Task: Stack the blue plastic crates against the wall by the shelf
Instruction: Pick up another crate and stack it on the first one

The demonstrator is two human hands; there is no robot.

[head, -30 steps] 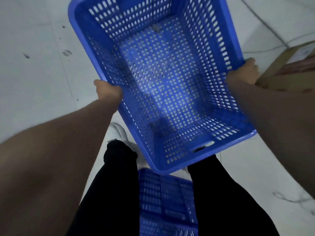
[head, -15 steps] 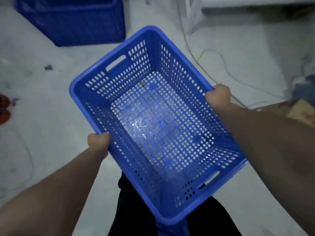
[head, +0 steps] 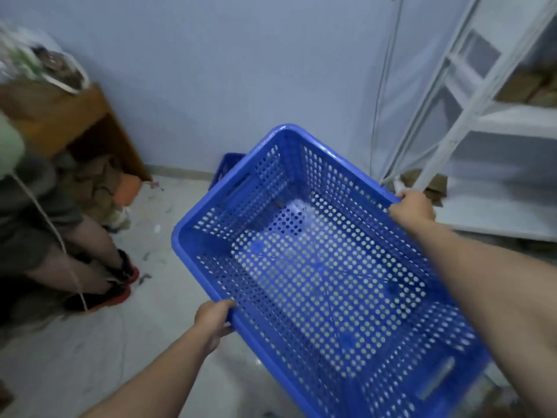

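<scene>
I carry an empty blue perforated plastic crate [head: 316, 267] in front of me, above the floor and tilted slightly. My left hand [head: 215, 319] grips its left long rim. My right hand [head: 413, 206] grips the opposite long rim. Beyond the carried crate, a corner of another blue crate [head: 227, 167] peeks out on the floor against the pale wall [head: 241, 70]. The white metal shelf [head: 482, 116] stands to the right of that spot.
Another person [head: 45, 236] crouches at the left in red-and-black shoes, beside a wooden cabinet [head: 75, 122] with clutter on it and under it. A cable runs down the wall near the shelf. Bits of debris lie on the pale floor [head: 90, 357].
My view has lifted from the floor to the wall and shelf. The crate stays in both hands and has moved towards the wall; the crate on the floor there now shows behind it.
</scene>
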